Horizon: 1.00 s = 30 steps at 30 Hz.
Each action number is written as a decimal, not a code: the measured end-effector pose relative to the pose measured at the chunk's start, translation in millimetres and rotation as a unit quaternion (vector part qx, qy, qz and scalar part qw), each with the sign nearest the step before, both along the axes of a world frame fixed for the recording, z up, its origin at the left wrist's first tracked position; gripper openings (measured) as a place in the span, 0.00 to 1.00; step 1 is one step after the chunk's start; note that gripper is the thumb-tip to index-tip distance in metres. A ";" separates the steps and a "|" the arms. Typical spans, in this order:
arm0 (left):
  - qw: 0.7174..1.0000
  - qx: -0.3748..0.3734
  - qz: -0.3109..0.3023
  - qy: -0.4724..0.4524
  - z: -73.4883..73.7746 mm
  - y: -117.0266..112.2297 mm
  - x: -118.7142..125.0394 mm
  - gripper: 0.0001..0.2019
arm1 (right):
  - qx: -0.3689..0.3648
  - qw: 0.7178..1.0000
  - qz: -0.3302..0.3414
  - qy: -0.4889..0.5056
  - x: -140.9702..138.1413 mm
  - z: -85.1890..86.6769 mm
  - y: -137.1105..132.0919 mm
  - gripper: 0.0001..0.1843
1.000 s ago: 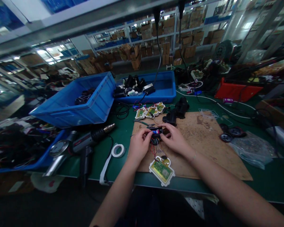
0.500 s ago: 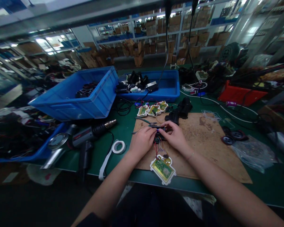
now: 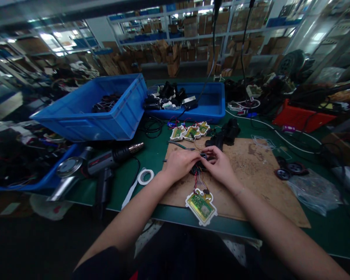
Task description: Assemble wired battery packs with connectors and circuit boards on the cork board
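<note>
Over a brown board (image 3: 251, 175) on a green bench (image 3: 151, 153), a black housing (image 3: 198, 168) is being gripped by the left hand (image 3: 182, 163), fingers bunched closely on it, and the right hand (image 3: 221, 168), thumb and forefinger parted around it, wired circuit board (image 3: 202, 207) lying nearer.

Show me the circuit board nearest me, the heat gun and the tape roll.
Circuit board (image 3: 201, 205): head view, green face inside its white frame.
Heat gun (image 3: 101, 164): head view, middle of its grey body.
Tape roll (image 3: 140, 178): head view, left side of the ring.
</note>
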<state>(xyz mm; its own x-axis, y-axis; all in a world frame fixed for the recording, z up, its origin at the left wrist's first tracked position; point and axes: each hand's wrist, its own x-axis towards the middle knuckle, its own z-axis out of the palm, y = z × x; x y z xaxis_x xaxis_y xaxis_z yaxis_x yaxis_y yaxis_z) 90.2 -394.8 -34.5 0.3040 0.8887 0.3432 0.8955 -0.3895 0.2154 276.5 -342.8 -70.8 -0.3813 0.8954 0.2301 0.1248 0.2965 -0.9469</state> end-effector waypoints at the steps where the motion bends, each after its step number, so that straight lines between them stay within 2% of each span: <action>1: 1.000 0.002 -0.003 0.007 -2.2 1.2 -1.7 0.12 | -0.002 1.000 0.002 -0.001 1.7 1.2 0.4 0.15; 7: 1.000 0.014 -0.002 0.018 -17.0 -1.5 -3.3 0.14 | -0.031 0.999 0.034 0.009 8.6 3.1 1.9 0.15; 12: 0.998 0.042 0.011 0.046 -17.3 -4.7 -0.5 0.15 | -0.043 0.999 0.030 0.010 6.2 -0.8 3.7 0.19; 15: 0.999 0.040 0.029 0.019 -15.9 -7.0 -0.2 0.17 | -0.043 0.999 0.024 0.010 2.5 -2.0 5.8 0.19; 18: 0.998 0.025 0.006 -0.054 -15.7 -10.8 -2.2 0.18 | -0.032 0.999 0.010 0.007 -1.1 -1.9 6.5 0.18; 24: 0.984 0.050 -0.018 -0.171 -13.2 -18.0 -18.6 0.10 | -0.012 1.000 -0.005 -0.009 -4.5 -1.7 5.6 0.16; 27: 0.982 0.019 -0.067 -0.173 -5.3 -20.7 -28.0 0.12 | -0.006 1.000 -0.006 -0.014 -4.6 -0.7 5.7 0.16; 30: 0.984 -0.026 -0.121 -0.126 2.7 -23.6 -30.6 0.17 | -0.007 1.000 -0.005 -0.016 -4.4 0.3 6.2 0.15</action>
<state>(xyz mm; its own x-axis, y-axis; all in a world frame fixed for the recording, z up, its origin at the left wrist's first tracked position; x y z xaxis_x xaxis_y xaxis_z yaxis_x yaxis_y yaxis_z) 59.6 -418.4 -31.8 0.4193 0.8192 0.3913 0.6941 -0.5670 0.4435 272.2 -336.6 -70.5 -0.3802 0.9018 0.2055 0.1585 0.2825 -0.9461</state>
